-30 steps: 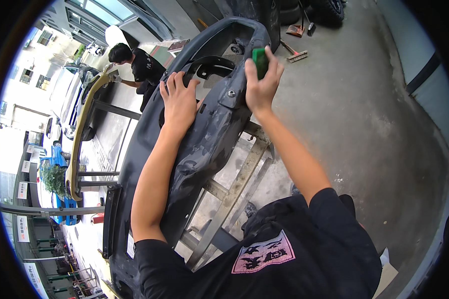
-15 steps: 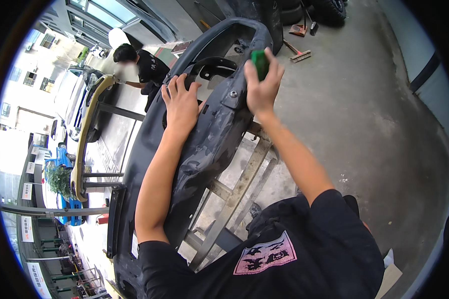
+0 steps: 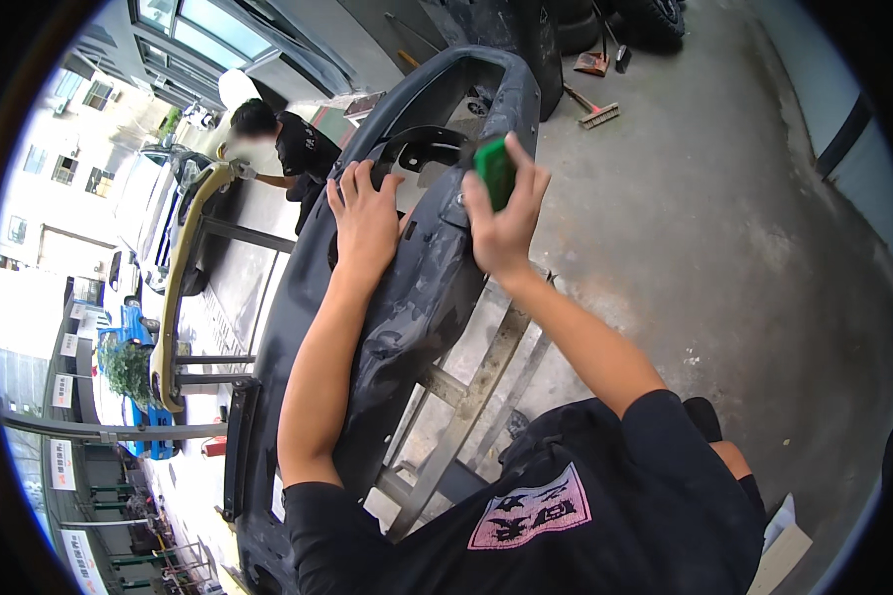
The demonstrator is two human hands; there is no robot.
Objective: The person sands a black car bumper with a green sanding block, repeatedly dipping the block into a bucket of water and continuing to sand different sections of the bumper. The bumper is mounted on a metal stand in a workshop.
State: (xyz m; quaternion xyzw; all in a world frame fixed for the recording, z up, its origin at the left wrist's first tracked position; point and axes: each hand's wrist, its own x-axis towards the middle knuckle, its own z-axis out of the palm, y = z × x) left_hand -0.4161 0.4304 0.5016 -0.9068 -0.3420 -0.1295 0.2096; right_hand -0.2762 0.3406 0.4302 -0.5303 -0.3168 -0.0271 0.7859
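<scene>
A long dark grey bumper [image 3: 407,297] with scuffed patches lies lengthwise on a metal stand [image 3: 471,392], an opening at its far end with a black curved bracket inside. My left hand [image 3: 365,223] grips the bumper beside that opening, fingers curled and somewhat apart, thumb partly hidden. My right hand [image 3: 501,218] is closed on a green block [image 3: 490,174] at the bumper's right edge, near a small round metal fitting. The block's underside is hidden.
A co-worker in a black shirt [image 3: 303,151] bends at a yellow bumper [image 3: 179,278] on another stand. Parked cars [image 3: 129,327] stand behind. Brooms [image 3: 600,114], a dustpan [image 3: 591,61] and tyres [image 3: 650,22] are at the back. A wall [image 3: 814,89] runs along the right.
My right hand with the green block has moved down and left along the bumper toward me. My left hand keeps its grip, and the whole view has shifted slightly downward in the picture.
</scene>
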